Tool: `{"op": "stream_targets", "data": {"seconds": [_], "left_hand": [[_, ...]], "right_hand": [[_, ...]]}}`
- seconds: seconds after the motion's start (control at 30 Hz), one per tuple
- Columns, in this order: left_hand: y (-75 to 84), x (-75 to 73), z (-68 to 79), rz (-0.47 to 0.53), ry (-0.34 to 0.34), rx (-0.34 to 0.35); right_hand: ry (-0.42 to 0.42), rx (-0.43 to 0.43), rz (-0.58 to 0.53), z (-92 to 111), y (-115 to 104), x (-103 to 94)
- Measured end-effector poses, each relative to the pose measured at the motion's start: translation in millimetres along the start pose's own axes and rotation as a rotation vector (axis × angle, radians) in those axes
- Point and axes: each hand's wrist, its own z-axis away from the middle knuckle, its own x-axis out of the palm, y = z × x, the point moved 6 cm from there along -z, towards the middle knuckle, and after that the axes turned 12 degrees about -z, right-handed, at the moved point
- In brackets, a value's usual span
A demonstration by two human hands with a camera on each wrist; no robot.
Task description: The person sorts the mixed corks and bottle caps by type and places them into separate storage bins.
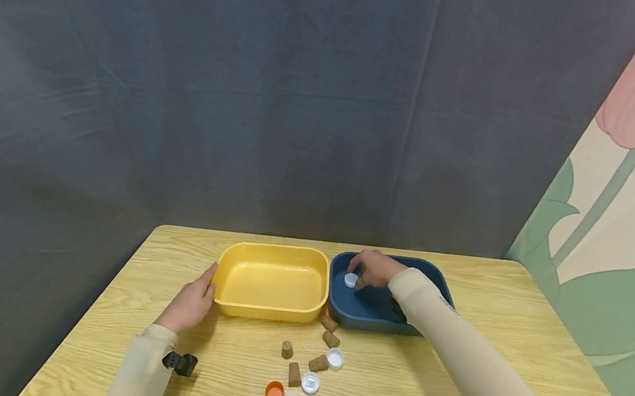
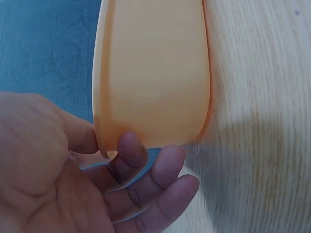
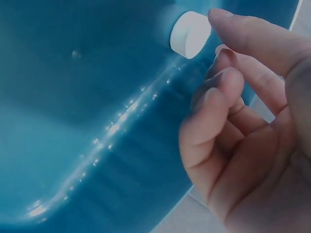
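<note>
At the left end of the yellow plastic bin, my left hand grips the rim. The left wrist view shows its thumb at the rim and its curled fingers at the outer wall. Over the dark blue bin, my right hand reaches inside. A white bottle cap is beside its parted thumb and fingertips. In the right wrist view that cap lies just past the thumb tip, and the fingers are loosely bent.
Several corks and white caps lie on the wooden table in front of the bins, with an orange cap near the front. Behind the table hangs a dark curtain.
</note>
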Motion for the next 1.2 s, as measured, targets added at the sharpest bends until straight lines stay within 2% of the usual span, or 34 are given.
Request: {"op": "stream_targets", "data": {"seconds": [0.1, 0.27, 0.4, 0.53, 0.67, 0.87, 1.2], "left_hand": [[0.5, -0.1, 0.4, -0.001, -0.002, -0.001], [1.4, -0.7, 0.6, 0.006, -0.003, -0.001], [1.0, -0.2, 0.0, 0.011, -0.005, -0.005], [1.6, -0.1, -0.2, 0.016, -0.003, 0.0], [1.7, -0.8, 1.5, 0.029, -0.008, -0.008], [1.6, -2.5, 3.4, 0.048, -0.012, -0.019], [0.5, -1.1, 1.3, 0.054, -0.013, -0.014]], "right_hand": [[0.001, -0.017, -0.017, 1, -1, -2.6], [0.022, -0.093, -0.064, 10, -7, -10.7], [0.047, -0.148, -0.135, 24, -15, -14.8], [0.082, -0.221, -0.171, 38, -25, -10.7], [0.111, -0.326, -0.175, 55, -39, -1.3], [0.097, -0.452, -0.178, 82, -62, 18.8], [0.041, -0.528, -0.221, 105, -75, 66.9]]}}
